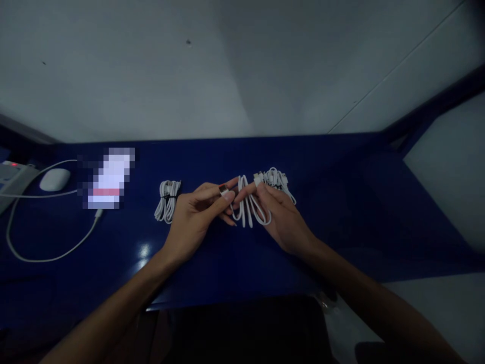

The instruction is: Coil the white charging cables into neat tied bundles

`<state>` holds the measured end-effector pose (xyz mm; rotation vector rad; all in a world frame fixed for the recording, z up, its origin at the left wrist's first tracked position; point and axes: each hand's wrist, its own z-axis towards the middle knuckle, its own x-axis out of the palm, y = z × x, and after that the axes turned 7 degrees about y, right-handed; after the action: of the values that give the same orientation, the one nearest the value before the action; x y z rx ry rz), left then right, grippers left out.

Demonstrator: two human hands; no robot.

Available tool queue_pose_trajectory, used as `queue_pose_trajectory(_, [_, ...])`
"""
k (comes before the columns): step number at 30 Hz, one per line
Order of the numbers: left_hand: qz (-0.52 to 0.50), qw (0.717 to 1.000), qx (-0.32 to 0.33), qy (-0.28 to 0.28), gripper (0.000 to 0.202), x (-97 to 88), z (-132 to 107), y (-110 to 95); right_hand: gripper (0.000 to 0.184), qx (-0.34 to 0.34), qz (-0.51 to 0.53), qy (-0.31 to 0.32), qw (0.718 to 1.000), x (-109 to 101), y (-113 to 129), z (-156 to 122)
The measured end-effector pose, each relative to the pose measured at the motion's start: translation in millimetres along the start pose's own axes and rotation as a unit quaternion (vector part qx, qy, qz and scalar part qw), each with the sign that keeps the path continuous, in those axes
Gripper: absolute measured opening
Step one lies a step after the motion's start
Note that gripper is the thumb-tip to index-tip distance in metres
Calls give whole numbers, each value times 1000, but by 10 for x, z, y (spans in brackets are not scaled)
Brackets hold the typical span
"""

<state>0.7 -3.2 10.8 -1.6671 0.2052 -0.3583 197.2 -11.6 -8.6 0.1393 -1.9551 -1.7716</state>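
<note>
Both my hands meet over a dark blue table (341, 212). My left hand (197, 217) is closed, pinching the metal USB plug of a white cable (248, 207) between thumb and forefinger. My right hand (282, 217) is closed on the looped part of the same white cable, which hangs in folds between the two hands. A tied bundle of white cable (166, 199) lies on the table left of my left hand. Several more white cables (278, 179) lie in a pile just behind my right hand.
A phone with a lit screen (109, 177) lies at the left, a white charging cable (49, 253) curving from it. A white mouse (55, 179) and a white device (11, 177) with a red light sit at the far left. A pale wall rises behind the table.
</note>
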Motion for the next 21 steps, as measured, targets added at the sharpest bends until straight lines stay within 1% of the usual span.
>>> queue_pose_trajectory(3, [-12,1000,-14,1,13,-28,15,20,43,-26,-26,13,999,13,-8,-14])
queue_pose_trajectory(6, [-66,997,-40,1,31,-46,37,70,48,-19,-69,2,997,26,8,-38])
queue_pose_trajectory(7, [-87,995,-43,0,32,-48,42,87,49,-13,-91,-4,996,29,16,-46])
queue_pose_trajectory(11, [-126,991,-41,-2,26,-47,48,120,46,-2,-139,1,990,33,31,-56])
queue_pose_trajectory(15, [-129,991,-31,3,26,-48,44,113,45,-3,-130,7,991,35,27,-48])
queue_pose_trajectory(18, [-131,991,-36,12,27,-54,47,120,46,4,-133,6,991,45,30,-49])
queue_pose_trajectory(21, [-115,993,-40,7,30,-63,55,141,49,0,-148,20,989,59,36,-48])
